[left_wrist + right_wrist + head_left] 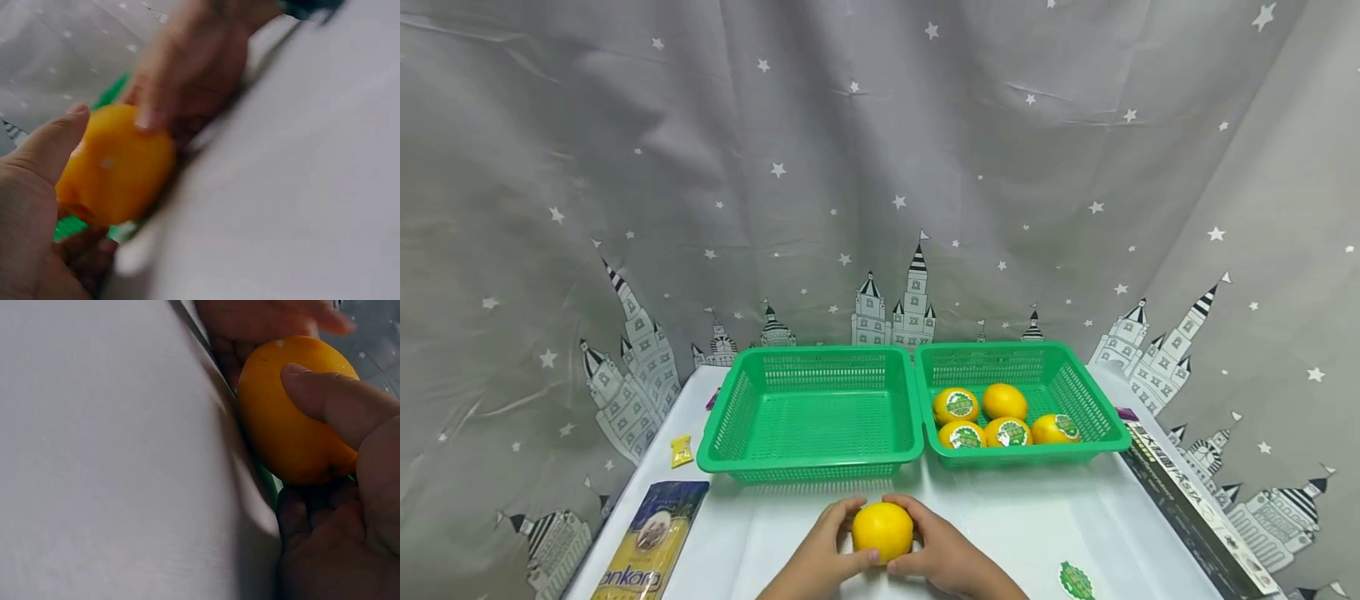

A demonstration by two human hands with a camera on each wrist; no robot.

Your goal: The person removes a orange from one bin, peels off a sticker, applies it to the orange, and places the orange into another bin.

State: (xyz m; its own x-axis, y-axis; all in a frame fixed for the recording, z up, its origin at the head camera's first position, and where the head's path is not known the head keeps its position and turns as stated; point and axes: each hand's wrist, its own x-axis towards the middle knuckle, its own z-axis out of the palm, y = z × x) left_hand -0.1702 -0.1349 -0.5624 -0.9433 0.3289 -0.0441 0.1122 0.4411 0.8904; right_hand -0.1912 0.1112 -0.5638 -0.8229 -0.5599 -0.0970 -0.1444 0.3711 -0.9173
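Note:
An orange (882, 531) is held between both hands low in the middle of the head view, over the near part of the table. My left hand (820, 550) curls round its left side, thumb at the front and fingers reaching over the back. On the other side, my right hand (946, 552) grips it the same way. In the right wrist view the right thumb (334, 400) presses the skin of the fruit, with the other fingers underneath. The left wrist view is blurred; there the left thumb (56, 140) lies along the fruit. No sticker shows on it.
Behind the hands stand two green baskets: the left basket (812, 467) has a bare bottom, the right basket (1090, 408) holds several oranges (1004, 402), most with green labels. A green sticker (1077, 581), a blue-and-gold packet (651, 542), a yellow sachet (681, 451) and a long dark box (1195, 517) lie around.

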